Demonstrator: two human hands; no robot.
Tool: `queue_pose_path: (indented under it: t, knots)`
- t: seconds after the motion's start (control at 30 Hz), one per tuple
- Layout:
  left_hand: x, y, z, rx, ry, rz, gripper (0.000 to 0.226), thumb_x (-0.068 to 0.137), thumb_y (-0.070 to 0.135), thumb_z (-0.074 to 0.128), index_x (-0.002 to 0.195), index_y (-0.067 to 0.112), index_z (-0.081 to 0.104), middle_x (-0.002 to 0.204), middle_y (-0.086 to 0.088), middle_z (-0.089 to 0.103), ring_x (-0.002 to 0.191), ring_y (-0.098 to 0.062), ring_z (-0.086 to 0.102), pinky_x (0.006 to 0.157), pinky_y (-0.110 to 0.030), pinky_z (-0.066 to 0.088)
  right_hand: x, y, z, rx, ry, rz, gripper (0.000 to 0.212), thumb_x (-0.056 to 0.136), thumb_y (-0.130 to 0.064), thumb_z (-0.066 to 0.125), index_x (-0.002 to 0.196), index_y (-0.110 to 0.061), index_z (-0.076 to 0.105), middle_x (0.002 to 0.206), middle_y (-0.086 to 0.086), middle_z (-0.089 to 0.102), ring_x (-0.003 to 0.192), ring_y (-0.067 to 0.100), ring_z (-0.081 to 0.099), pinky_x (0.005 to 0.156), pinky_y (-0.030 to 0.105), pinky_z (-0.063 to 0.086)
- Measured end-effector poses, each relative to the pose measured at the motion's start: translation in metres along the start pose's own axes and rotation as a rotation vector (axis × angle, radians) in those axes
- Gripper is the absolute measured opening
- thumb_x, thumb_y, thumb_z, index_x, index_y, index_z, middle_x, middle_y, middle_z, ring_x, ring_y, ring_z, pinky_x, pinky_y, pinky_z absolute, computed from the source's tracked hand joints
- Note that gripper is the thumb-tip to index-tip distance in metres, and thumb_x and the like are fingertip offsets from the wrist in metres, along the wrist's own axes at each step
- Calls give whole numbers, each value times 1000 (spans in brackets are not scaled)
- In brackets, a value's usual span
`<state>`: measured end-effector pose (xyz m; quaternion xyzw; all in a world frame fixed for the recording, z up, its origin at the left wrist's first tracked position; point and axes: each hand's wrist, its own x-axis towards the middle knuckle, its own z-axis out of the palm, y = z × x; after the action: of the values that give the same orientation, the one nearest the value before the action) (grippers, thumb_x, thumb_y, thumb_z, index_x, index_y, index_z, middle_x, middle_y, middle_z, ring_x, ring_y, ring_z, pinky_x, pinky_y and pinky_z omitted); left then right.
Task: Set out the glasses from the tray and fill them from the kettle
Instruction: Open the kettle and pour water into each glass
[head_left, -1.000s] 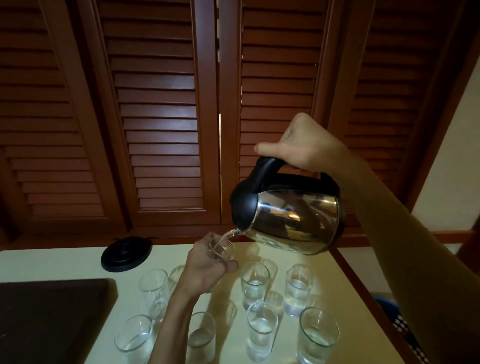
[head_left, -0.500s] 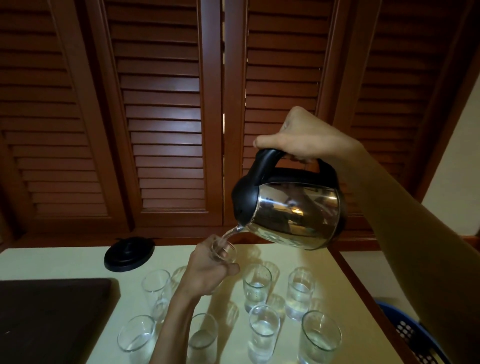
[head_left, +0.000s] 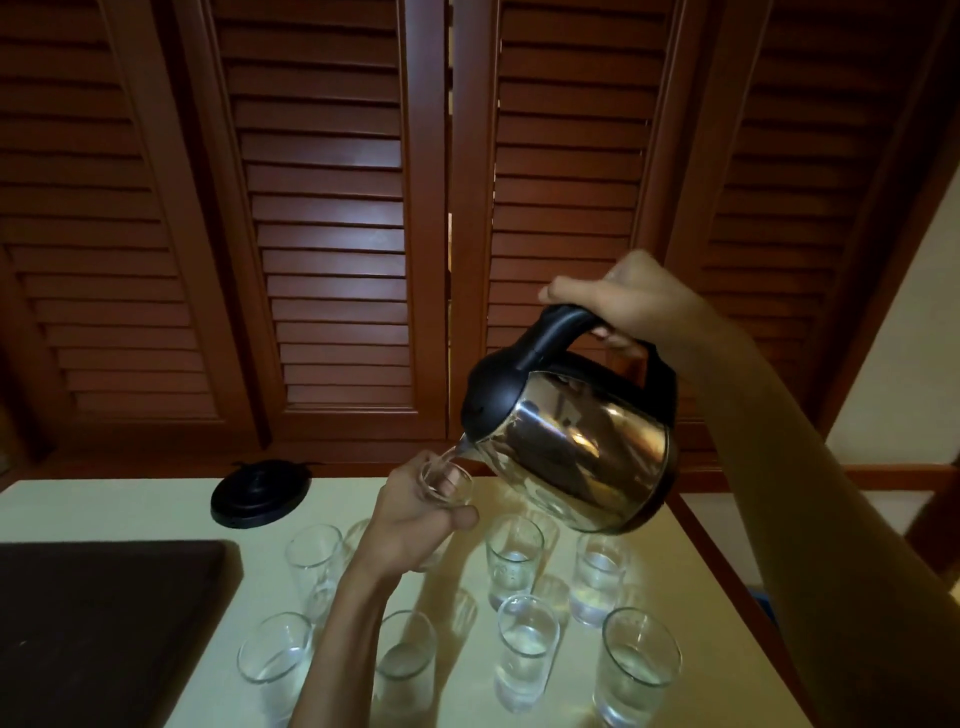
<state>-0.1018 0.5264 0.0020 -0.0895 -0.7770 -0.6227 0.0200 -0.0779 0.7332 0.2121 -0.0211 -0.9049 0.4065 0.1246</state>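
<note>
Right hand (head_left: 639, 301) grips tilted kettle (head_left: 582, 441); left hand (head_left: 415, 519) holds glass (head_left: 448, 484) (seemingly filling) above seven glasses (head_left: 514, 561).

Head cam, fwd and down, close over table (head_left: 675, 597)

I note glasses (head_left: 514, 564) crowding the table's (head_left: 130, 506) right half, narrow gaps between them. The tilted kettle (head_left: 582, 452) blocks passage above the far row. Dark tray (head_left: 104, 623) occupies the left; kettle base (head_left: 260, 491) sits behind it.
</note>
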Motion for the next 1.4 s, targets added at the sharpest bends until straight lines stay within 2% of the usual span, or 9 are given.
queue_pose_path:
  t: [0.23, 0.4, 0.53, 0.63, 0.73, 0.83, 1.13, 1.27, 1.4]
  knots:
    - [-6, 6, 1, -86, 11, 16, 33, 50, -2, 72, 78, 8, 58, 71, 1, 58, 60, -4, 56, 60, -14, 45, -17, 46, 5, 285, -7, 44, 48, 83, -48, 77, 57, -12, 59, 42, -2, 48, 33, 12, 37, 36, 22, 29]
    - [-2, 3, -7, -40, -19, 10, 34, 49, -1, 74, 80, 9, 64, 74, 0, 62, 67, -9, 60, 69, -25, 48, -31, 69, 3, 404, -3, 53, 58, 66, -67, 77, 57, -13, 60, 48, 2, 49, 38, 14, 40, 39, 21, 36]
    - [6, -6, -18, 85, -26, -39, 36, 58, -8, 88, 89, 2, 73, 79, -6, 73, 75, -14, 69, 74, -29, 55, -44, 86, 0, 508, 42, 66, 75, 57, -69, 78, 79, 2, 67, 51, 3, 48, 38, 13, 40, 38, 20, 37]
    - [6, -7, -22, 174, -27, -83, 36, 56, 0, 94, 85, 0, 72, 87, -19, 75, 84, -24, 72, 84, -44, 59, -55, 94, 2, 586, 73, 118, 58, 59, -63, 77, 60, -8, 60, 44, -2, 47, 35, 11, 39, 37, 19, 36]
    - [12, -16, -23, 214, -58, -181, 60, 35, 12, 96, 85, 1, 66, 85, -13, 71, 81, -28, 68, 88, -54, 59, -64, 103, 8, 670, 107, 134, 49, 68, -57, 76, 50, -17, 55, 42, -3, 46, 34, 11, 39, 38, 21, 35]
    - [18, -29, -21, 429, -119, -203, 57, 34, 26, 95, 81, 9, 67, 80, -5, 75, 83, -23, 72, 84, -42, 59, -69, 111, 12, 745, 106, 159, 46, 71, -54, 77, 46, -19, 60, 44, -2, 47, 37, 12, 38, 43, 25, 33]
    - [14, -31, -8, 638, -189, -289, 43, 66, 18, 91, 96, 14, 61, 93, -3, 66, 84, -20, 63, 81, -32, 55, -72, 127, 15, 805, 79, 155, 49, 69, -57, 77, 47, -19, 57, 45, 1, 43, 36, 14, 36, 45, 26, 31]
    - [13, -34, -10, 627, -204, -329, 55, 59, 22, 94, 99, 13, 57, 95, -5, 65, 85, -21, 63, 79, -31, 55, -72, 130, 15, 848, 67, 167, 49, 68, -57, 77, 49, -17, 54, 43, -1, 43, 35, 15, 35, 43, 25, 31]
    - [18, -42, -13, 705, -248, -285, 80, 39, 52, 89, 102, 13, 58, 113, -7, 69, 103, -22, 65, 90, -37, 56, -72, 132, 15, 894, 66, 159, 50, 61, -57, 81, 49, -16, 54, 42, -1, 42, 33, 14, 35, 37, 23, 30]
